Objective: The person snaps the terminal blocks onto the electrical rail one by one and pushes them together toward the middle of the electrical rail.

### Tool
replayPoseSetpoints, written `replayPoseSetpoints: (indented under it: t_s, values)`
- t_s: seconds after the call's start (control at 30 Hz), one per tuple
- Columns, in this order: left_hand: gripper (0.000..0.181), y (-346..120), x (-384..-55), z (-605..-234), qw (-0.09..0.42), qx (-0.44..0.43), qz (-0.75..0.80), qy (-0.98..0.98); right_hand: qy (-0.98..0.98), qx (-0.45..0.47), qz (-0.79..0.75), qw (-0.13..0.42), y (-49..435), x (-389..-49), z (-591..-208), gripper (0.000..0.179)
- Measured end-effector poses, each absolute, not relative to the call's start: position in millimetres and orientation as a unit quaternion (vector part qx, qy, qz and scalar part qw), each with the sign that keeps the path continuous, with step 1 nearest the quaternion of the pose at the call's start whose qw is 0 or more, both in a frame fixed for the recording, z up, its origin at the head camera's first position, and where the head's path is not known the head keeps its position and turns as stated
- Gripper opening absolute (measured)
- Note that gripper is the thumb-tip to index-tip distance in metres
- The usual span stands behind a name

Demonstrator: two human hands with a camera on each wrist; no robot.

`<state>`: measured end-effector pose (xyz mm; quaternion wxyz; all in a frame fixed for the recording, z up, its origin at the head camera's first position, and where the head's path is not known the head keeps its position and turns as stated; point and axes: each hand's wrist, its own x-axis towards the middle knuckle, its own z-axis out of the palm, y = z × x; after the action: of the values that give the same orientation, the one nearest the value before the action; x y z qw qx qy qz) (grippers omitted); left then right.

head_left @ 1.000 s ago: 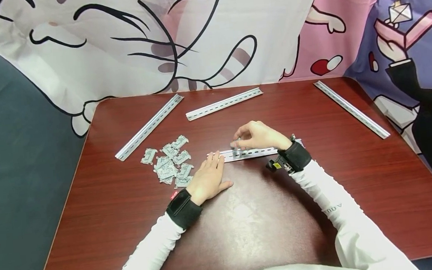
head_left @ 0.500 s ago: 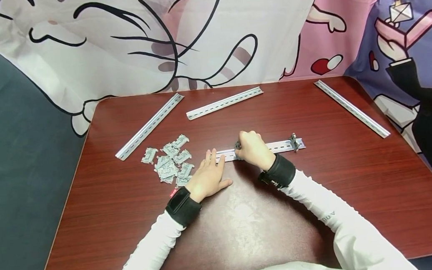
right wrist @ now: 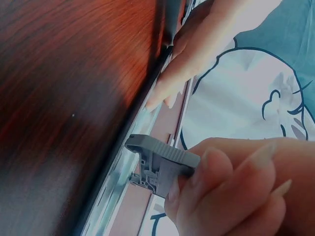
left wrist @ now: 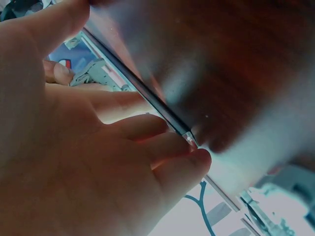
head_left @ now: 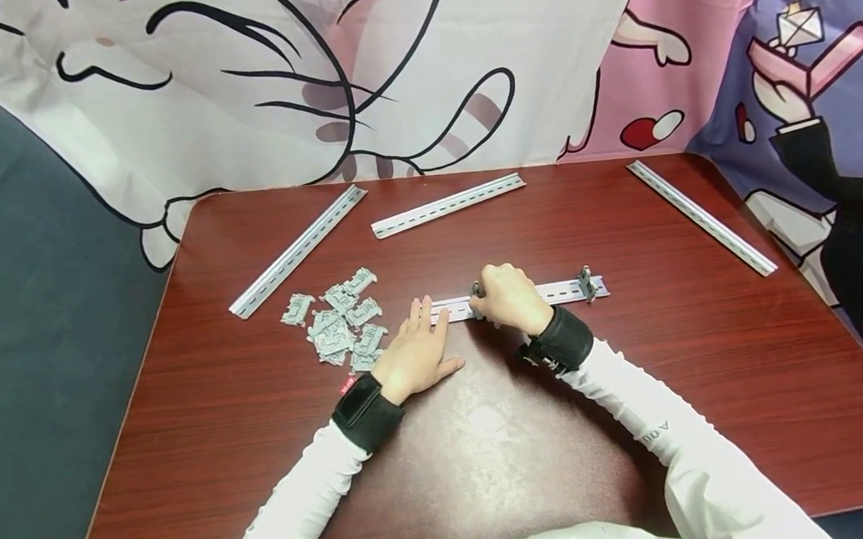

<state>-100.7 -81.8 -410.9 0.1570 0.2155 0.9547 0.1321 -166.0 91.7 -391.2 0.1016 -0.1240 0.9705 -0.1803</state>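
A slotted metal DIN rail (head_left: 562,292) lies crosswise on the table in front of the person. My left hand (head_left: 413,358) rests flat with straight fingers, its fingertips on the rail's left end. My right hand (head_left: 510,297) pinches a grey DIN rail end clamp (right wrist: 160,164) between thumb and fingers, close above the rail or against it. Whether the clamp is seated I cannot tell. Another such clamp (head_left: 587,284) stands upright on the rail near its right end. Beside the left hand is a loose pile of flat grey clamps (head_left: 334,330).
Three more rails lie farther back: a left rail (head_left: 298,251) and a right rail (head_left: 702,217), both slanted, and a middle rail (head_left: 448,205). A printed cloth (head_left: 417,70) hangs behind the brown table (head_left: 265,465).
My right hand has come down and nearer the person, its fingers closing round the clamp at the rail. The right-end clamp came into full view. Over the last half second, both hands barely moved.
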Motion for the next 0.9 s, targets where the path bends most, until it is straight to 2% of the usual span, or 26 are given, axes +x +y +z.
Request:
replayPoseSetpoints:
  t_s: [0.3, 0.43, 0.67, 0.9]
  values:
    - [0.078, -80.5, -104.6, -410.1, 0.154, 0.221, 0.123, 0.955, 0.967, -0.133, -0.188, 0.106, 91.5, -167.4, -393.2, 0.031]
    - [0.078, -81.4, -105.9, -409.0, 0.163, 0.225, 0.131, 0.952, 0.966, -0.125, -0.187, 0.127, 90.4, -169.6, -394.0, 0.029]
    - [0.073, -85.7, -103.9, -407.4, 0.180, 0.238, 0.138, 0.944, 0.958, -0.125, -0.156, 0.203, 85.7, -176.4, -395.7, 0.028]
    - [0.075, -92.4, -110.0, -407.3, 0.203, 0.251, 0.149, 0.935, 0.956, -0.120, -0.149, 0.222, 83.3, -181.5, -395.5, 0.028]
